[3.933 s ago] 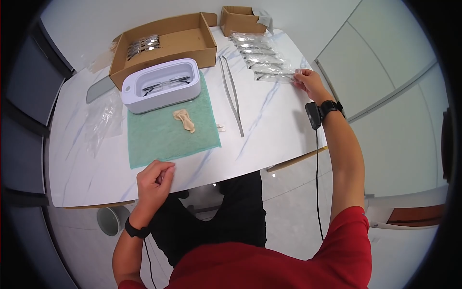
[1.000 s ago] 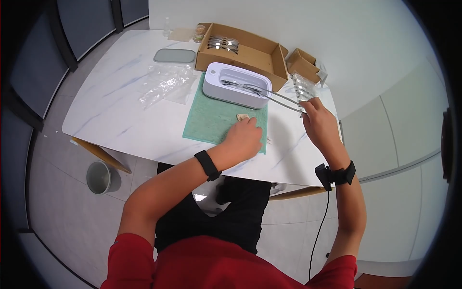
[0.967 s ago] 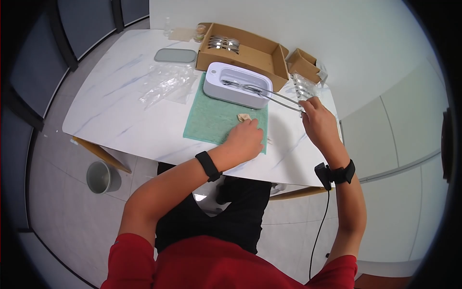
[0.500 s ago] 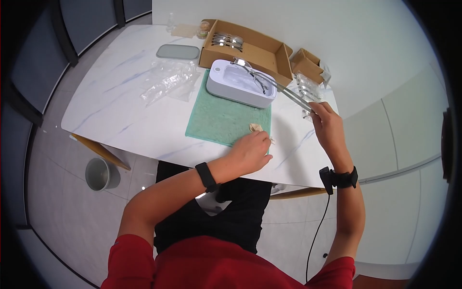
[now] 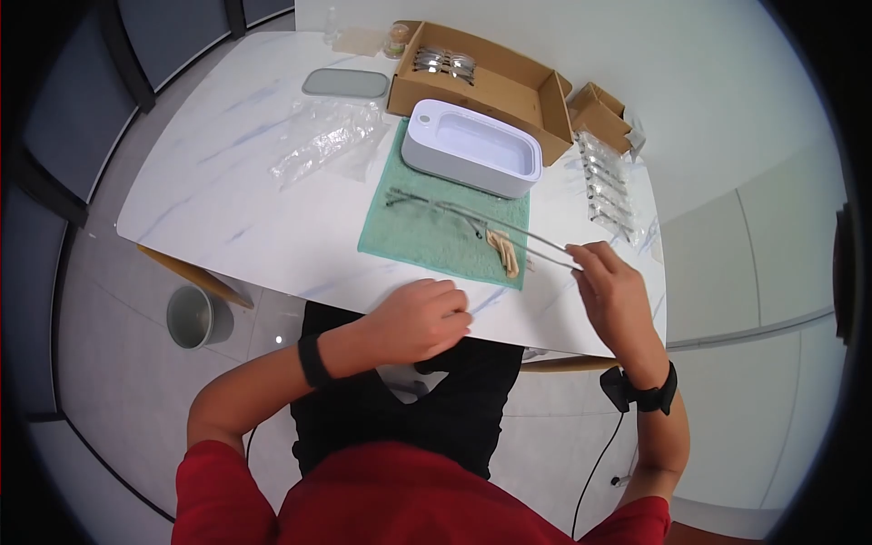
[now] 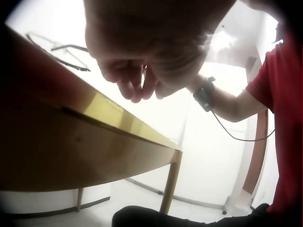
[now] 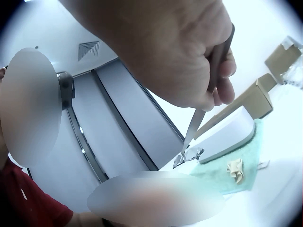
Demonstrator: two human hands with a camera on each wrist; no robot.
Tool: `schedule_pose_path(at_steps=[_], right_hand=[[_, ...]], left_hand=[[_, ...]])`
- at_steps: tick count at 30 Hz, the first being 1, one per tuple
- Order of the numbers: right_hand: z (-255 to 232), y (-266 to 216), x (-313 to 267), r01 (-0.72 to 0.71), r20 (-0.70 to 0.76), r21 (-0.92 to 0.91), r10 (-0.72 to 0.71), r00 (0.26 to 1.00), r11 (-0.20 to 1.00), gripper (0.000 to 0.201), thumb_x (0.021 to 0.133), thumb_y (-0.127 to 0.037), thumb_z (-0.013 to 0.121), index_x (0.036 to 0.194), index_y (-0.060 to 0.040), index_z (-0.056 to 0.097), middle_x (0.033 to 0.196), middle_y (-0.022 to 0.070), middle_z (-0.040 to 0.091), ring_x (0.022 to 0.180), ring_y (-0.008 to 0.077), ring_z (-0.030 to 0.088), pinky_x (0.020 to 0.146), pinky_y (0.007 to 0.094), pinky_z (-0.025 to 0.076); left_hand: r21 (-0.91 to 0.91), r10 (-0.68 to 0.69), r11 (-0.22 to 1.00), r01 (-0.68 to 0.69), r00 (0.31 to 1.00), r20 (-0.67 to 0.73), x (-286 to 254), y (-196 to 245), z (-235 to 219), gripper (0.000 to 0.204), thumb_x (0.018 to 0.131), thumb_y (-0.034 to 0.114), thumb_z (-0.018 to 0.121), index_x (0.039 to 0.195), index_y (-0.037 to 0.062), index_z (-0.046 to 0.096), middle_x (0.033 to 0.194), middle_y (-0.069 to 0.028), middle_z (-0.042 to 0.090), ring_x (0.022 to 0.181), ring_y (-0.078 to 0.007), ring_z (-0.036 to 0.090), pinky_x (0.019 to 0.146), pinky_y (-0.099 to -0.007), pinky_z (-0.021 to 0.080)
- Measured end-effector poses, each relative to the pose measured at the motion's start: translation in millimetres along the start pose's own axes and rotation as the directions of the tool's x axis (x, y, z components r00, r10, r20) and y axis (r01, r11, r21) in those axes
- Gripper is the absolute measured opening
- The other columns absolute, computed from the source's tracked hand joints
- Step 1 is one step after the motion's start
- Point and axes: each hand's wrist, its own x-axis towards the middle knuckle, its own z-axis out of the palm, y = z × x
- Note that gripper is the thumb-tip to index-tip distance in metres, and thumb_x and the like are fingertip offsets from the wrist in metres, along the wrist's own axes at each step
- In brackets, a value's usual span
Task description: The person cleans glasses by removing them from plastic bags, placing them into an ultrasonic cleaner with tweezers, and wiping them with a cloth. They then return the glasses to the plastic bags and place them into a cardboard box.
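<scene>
In the head view my right hand [image 5: 618, 295] grips long metal tweezers [image 5: 531, 238]. Their tips meet a pair of glasses [image 5: 431, 203] over the green towel [image 5: 422, 243], in front of the white-lilac cleaner [image 5: 472, 168]. The right wrist view also shows the tweezers [image 7: 194, 125] and glasses [image 7: 193, 153] beyond my right hand [image 7: 170, 52]. My left hand [image 5: 413, 320] is at the table's front edge, fingers loosely bent around nothing; they hang down in the left wrist view, near the glasses [image 6: 59, 56]. A crumpled beige piece [image 5: 503, 253] lies on the towel.
Behind the cleaner is a cardboard tray [image 5: 509, 91] with several glasses [image 5: 445, 64]. Bagged glasses [image 5: 607, 186] lie at the right, before a small box [image 5: 601, 116]. Clear plastic bags [image 5: 327, 141] and a grey lid [image 5: 345, 84] are at the left.
The glasses were in the cleaner, then were lifted by the tweezers and moved forward over the towel. My left hand has left the beige piece and moved left, toward the front edge.
</scene>
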Motion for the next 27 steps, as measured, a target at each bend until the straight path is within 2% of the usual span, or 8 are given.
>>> schedule_pose_path(at_steps=[5, 8, 10, 13, 15, 17, 22, 27], right_hand=[[-9.0, 0.7, 7.3, 0.057, 0.056, -0.085, -0.052, 0.997, 0.995, 0.034, 0.079, 0.002, 0.071, 0.112, -0.0028, 0.064, 0.098, 0.0105, 0.063, 0.087, 0.0305, 0.065, 0.074, 0.0394, 0.055], [-39.0, -5.0, 8.7, -0.04, 0.106, -0.014, 0.041, 0.994, 0.999, 0.035, 0.077, 0.006, 0.071, 0.11, -0.0032, 0.065, 0.097, 0.0112, 0.064, 0.085, 0.0301, 0.066, 0.072, 0.0392, 0.055], [-56.8, -8.9, 15.9, -0.148, 0.088, 0.086, 0.141, 0.986, 0.985, 0.036, 0.077, 0.011, 0.069, 0.11, -0.0026, 0.067, 0.098, 0.0118, 0.066, 0.075, 0.0259, 0.065, 0.066, 0.0342, 0.052], [-62.8, -1.6, 49.3, -0.155, -0.065, 0.06, 0.159, 0.985, 0.986, 0.031, 0.084, 0.006, 0.067, 0.113, -0.002, 0.066, 0.098, 0.0123, 0.066, 0.074, 0.0254, 0.065, 0.066, 0.0323, 0.051], [-42.1, 19.5, 84.3, -0.026, -0.222, 0.036, 0.034, 0.975, 0.999, 0.029, 0.086, 0.003, 0.067, 0.115, -0.0023, 0.065, 0.101, 0.0136, 0.067, 0.076, 0.0297, 0.065, 0.067, 0.0355, 0.052], [-17.4, 36.6, 123.0, -0.047, -0.245, -0.04, 0.036, 0.969, 0.998, 0.027, 0.087, -0.002, 0.067, 0.115, -0.0034, 0.065, 0.101, 0.0139, 0.067, 0.08, 0.0342, 0.066, 0.07, 0.0405, 0.053], [41.4, 85.3, 205.8, -0.049, -0.17, -0.348, -0.012, 0.985, 0.936, 0.017, 0.088, -0.006, 0.061, 0.105, -0.0068, 0.066, 0.098, 0.0142, 0.065, 0.088, 0.0368, 0.067, 0.075, 0.0468, 0.055], [62.5, 95.4, 243.2, -0.041, -0.147, -0.454, -0.029, 0.989, 0.89, 0.011, 0.087, -0.004, 0.056, 0.096, -0.0042, 0.063, 0.099, 0.0157, 0.065, 0.09, 0.0368, 0.068, 0.076, 0.0468, 0.056]], left_hand=[[0.122, -0.07, 0.99, 0.078, 0.995, -0.066, -33.0, -16.3, -27.8, 0.015, 0.079, 0.012, 0.073, 0.076, 0.0079, 0.059, 0.077, -0.0049, 0.051, 0.071, -0.0232, 0.054, 0.06, -0.0359, 0.044], [0.165, -0.116, 0.977, 0.132, 0.987, -0.108, -48.9, -19.9, -41.3, 0.016, 0.079, 0.012, 0.074, 0.075, 0.0082, 0.059, 0.073, -0.0043, 0.049, 0.067, -0.0224, 0.053, 0.057, -0.0357, 0.043], [0.183, -0.14, 0.969, 0.164, 0.981, -0.136, -57.8, -23.6, -46.1, 0.016, 0.079, 0.012, 0.074, 0.075, 0.0085, 0.059, 0.07, -0.004, 0.048, 0.064, -0.0222, 0.053, 0.056, -0.0357, 0.043], [0.182, -0.18, 0.961, 0.208, 0.971, -0.159, -61.5, -26.1, -49.0, 0.016, 0.08, 0.012, 0.073, 0.074, 0.0088, 0.059, 0.066, -0.0037, 0.048, 0.06, -0.0228, 0.052, 0.054, -0.0361, 0.043], [0.155, -0.211, 0.958, 0.241, 0.96, -0.185, -57.6, -24.9, -49.0, 0.015, 0.08, 0.012, 0.073, 0.073, 0.009, 0.059, 0.064, -0.0037, 0.049, 0.058, -0.0234, 0.053, 0.053, -0.0363, 0.043], [0.15, -0.22, 0.956, 0.252, 0.954, -0.204, -57.8, -25.3, -47.2, 0.015, 0.08, 0.011, 0.073, 0.073, 0.0091, 0.06, 0.064, -0.0039, 0.05, 0.058, -0.0238, 0.054, 0.053, -0.0366, 0.044], [0.126, -0.225, 0.957, 0.262, 0.942, -0.249, -60.8, -26.2, -45.5, 0.014, 0.079, 0.01, 0.074, 0.073, 0.0089, 0.062, 0.064, -0.0041, 0.052, 0.058, -0.0242, 0.055, 0.053, -0.0368, 0.044], [0.08, -0.242, 0.959, 0.272, 0.932, -0.269, -62.3, -27.4, -45.5, 0.012, 0.077, 0.01, 0.076, 0.074, 0.0085, 0.064, 0.064, -0.0042, 0.053, 0.057, -0.0245, 0.055, 0.053, -0.037, 0.043]])
